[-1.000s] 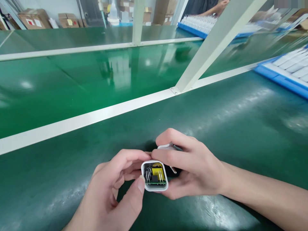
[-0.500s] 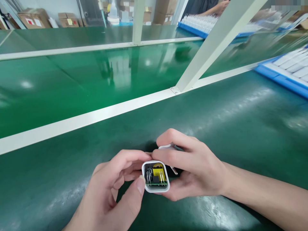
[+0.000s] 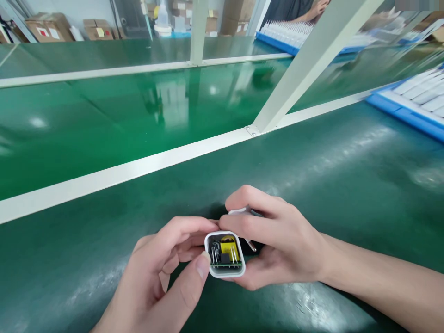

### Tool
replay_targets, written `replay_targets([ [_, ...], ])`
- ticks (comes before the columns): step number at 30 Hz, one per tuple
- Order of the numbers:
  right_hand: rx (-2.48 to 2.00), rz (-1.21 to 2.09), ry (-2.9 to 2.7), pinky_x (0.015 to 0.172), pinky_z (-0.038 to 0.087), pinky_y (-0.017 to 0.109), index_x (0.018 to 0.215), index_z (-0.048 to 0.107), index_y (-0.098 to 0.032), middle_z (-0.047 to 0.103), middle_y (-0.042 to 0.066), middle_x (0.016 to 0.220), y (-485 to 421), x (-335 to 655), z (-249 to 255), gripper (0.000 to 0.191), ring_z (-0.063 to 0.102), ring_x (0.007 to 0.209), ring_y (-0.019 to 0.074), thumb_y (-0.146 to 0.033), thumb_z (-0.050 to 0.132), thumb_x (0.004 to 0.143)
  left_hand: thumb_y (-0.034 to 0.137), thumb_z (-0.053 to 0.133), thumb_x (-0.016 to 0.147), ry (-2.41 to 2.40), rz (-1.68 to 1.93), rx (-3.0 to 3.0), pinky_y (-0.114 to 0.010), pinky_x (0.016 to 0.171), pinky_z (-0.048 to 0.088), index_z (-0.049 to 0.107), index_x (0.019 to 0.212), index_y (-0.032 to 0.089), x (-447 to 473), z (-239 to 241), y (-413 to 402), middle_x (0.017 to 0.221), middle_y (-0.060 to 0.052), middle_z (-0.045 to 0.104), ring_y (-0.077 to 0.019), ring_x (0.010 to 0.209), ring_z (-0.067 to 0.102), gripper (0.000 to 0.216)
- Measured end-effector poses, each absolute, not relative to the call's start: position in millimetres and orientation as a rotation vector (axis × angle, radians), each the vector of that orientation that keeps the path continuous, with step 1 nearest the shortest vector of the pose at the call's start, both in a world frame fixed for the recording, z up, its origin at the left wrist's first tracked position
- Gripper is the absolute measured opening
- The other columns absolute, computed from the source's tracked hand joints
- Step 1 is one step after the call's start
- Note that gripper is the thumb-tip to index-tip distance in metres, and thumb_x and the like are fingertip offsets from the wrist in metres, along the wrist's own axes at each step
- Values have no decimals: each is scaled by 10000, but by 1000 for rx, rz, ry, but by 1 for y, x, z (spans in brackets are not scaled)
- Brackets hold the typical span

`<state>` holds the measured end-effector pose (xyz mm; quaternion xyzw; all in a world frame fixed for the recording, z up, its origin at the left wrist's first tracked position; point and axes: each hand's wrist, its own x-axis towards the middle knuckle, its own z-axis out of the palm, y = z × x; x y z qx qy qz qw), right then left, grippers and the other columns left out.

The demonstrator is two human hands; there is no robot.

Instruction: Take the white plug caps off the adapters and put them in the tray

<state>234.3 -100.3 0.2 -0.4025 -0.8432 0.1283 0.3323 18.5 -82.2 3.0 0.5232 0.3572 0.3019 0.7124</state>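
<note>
A white charger housing (image 3: 226, 274) faces me with its open end, low in the middle of the head view. Inside it sits a circuit board with a yellow-wrapped transformer (image 3: 227, 249), dark parts and bright metal pins. My left hand (image 3: 169, 268) pinches the housing's left side, its thumb at the rim. My right hand (image 3: 274, 240) grips the right side from behind, thumb below. Between the right fingers is a second white piece (image 3: 241, 211), mostly hidden, with a metal prong (image 3: 250, 245) showing beneath them; it looks like a plug cap.
A pale metal rail (image 3: 138, 165) crosses the green table, with a slanted post (image 3: 294, 88) rising from it. Blue trays of white pieces stand at the right (image 3: 409, 111) and far back (image 3: 277, 41). A person is partly visible behind. Cardboard boxes (image 3: 48, 27) stand at the back left.
</note>
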Motion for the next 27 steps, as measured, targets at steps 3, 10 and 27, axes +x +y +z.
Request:
replay_targets([
  [3,-1066,336,-2193,525,383,249,967,613,-179,455,22,916,-100,234,0,209,450,663,105,-297,741,851,358,654,956,736,666,1114,-264,857,598,725,1116,259,18,2,-82,1136,-40,767,-233,1015,731,201],
  [10,-1023,306,-2222,517,363,237,961,608,-169,438,17,915,-99,235,-1,212,426,653,92,-270,748,839,303,631,984,679,630,1127,-207,870,582,716,1141,281,15,-2,-78,1156,-19,763,-190,1023,727,180],
  [27,-1014,295,-2202,525,378,228,958,614,-160,451,13,909,-98,235,-1,243,439,663,85,-271,779,819,218,582,1016,579,639,1107,-138,886,567,712,1187,322,14,-2,-76,1173,20,765,-145,1059,728,238],
])
